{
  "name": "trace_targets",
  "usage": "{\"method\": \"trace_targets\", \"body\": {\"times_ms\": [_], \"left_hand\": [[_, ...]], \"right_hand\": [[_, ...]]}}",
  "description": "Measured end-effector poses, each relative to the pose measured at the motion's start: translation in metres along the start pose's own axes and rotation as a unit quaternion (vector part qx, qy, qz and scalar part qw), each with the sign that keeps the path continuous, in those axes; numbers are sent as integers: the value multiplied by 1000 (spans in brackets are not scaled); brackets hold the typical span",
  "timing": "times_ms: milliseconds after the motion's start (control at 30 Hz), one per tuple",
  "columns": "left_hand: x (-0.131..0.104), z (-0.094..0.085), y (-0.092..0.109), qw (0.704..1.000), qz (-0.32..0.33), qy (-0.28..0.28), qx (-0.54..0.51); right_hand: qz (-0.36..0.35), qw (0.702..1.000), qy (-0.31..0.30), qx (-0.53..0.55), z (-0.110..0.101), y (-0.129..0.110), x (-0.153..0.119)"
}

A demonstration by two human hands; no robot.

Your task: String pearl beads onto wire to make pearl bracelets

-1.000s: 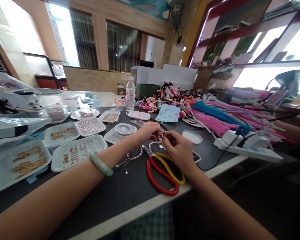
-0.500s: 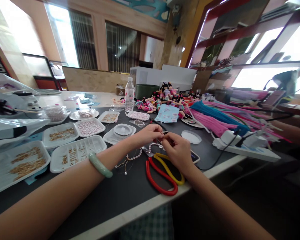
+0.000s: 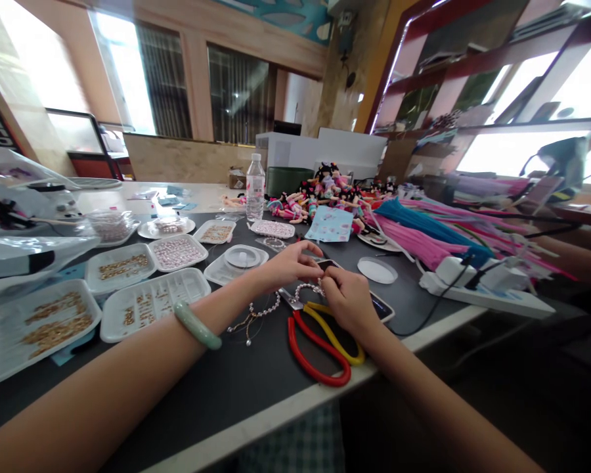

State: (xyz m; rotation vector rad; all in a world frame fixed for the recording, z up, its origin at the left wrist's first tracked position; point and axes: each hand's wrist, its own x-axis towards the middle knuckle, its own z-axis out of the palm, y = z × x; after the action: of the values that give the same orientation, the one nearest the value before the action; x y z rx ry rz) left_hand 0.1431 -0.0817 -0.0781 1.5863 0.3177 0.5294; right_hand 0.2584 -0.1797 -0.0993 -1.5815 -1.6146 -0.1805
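My left hand (image 3: 295, 264), with a green bangle (image 3: 197, 326) on its forearm, is held over the dark work mat, its index finger and thumb apart. Close to its fingertips, my right hand (image 3: 349, 299) is closed in a pinch at the end of a string of pearly beads (image 3: 303, 288). The string loops down below the hands, and a part with dangling beads (image 3: 249, 322) lies on the mat to the left. Under the right hand rest scissors (image 3: 320, 348) with one red and one yellow handle. A phone (image 3: 381, 306) is partly hidden behind that hand.
White trays (image 3: 155, 302) of gold findings and pink beads (image 3: 177, 253) fill the left side. Beyond stand a water bottle (image 3: 255, 188) and piled dolls (image 3: 325, 190). A power strip (image 3: 482, 295) and pink and blue bundles (image 3: 433, 230) lie right. A round lid (image 3: 377, 270) sits nearby.
My left fingers have parted and drawn slightly away from the right hand. The right hand has curled more tightly and shifted a little, uncovering more of the phone.
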Motion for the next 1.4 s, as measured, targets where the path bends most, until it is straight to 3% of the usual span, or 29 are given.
{"method": "trace_targets", "body": {"times_ms": [300,600,1200,1400], "left_hand": [[-1,-2,0,1000,-16,-9,20],[2,-10,-3,999,4,34,-2],[1,-19,-2,997,2,70,14],[1,-22,-5,997,-2,75,15]], "right_hand": [[0,1000,-6,-7,1,0,1],[45,998,-11,36,0,-2,-1],[34,998,-22,42,2,0,3],[89,995,-16,39,1,0,3]]}}
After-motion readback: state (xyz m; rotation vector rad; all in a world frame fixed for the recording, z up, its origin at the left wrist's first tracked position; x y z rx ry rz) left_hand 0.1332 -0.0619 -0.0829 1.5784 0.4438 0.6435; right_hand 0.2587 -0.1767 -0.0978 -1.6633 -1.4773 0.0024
